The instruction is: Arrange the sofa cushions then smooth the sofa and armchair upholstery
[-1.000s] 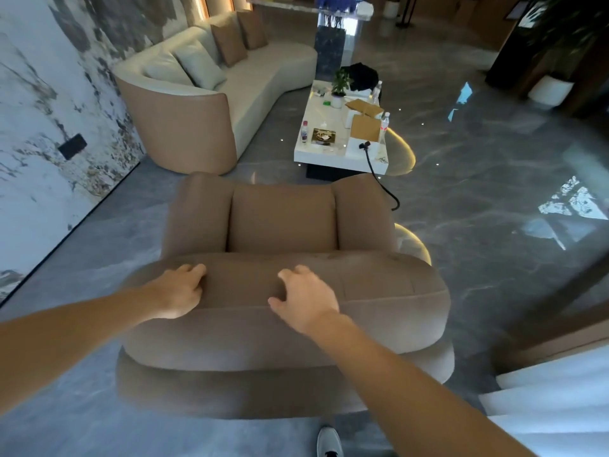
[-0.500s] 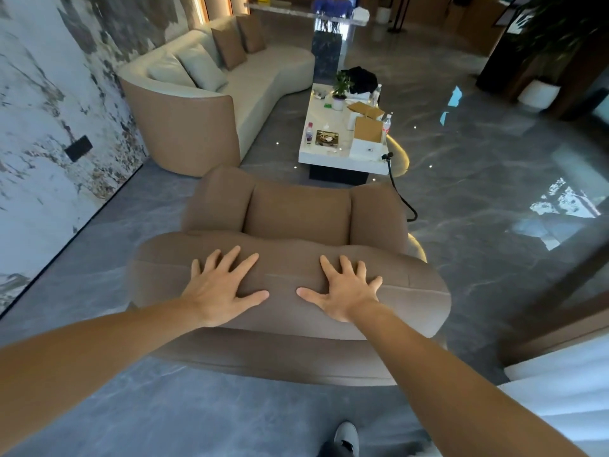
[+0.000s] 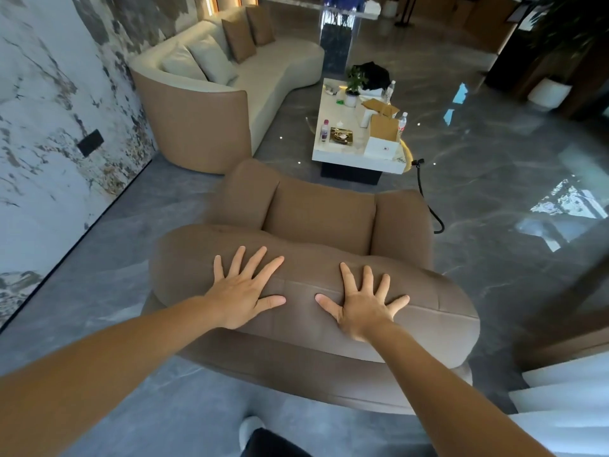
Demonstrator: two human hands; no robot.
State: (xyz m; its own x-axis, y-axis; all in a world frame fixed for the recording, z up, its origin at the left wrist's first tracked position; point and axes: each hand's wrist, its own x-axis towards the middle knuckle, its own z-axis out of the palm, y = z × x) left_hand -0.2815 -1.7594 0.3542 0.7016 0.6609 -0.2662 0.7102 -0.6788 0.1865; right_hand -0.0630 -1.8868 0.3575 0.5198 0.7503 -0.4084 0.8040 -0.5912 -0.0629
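A brown armchair stands right in front of me, seen from behind its padded backrest. My left hand lies flat on the top of the backrest, fingers spread, holding nothing. My right hand lies flat a little to the right of it, fingers also spread. Farther back on the left is a curved cream sofa with a tan outer shell. Two cream cushions and two brown cushions lean upright against its back.
A white coffee table beyond the armchair carries bottles, a potted plant, cardboard boxes and a black bag. A black cable trails on the glossy grey floor to the right. A marble-patterned wall runs along the left. My shoe shows below.
Both hands went from curled over the backrest's top edge to lying flat with spread fingers, and have slid slightly apart. The view shifted, so the armchair appears turned a little.
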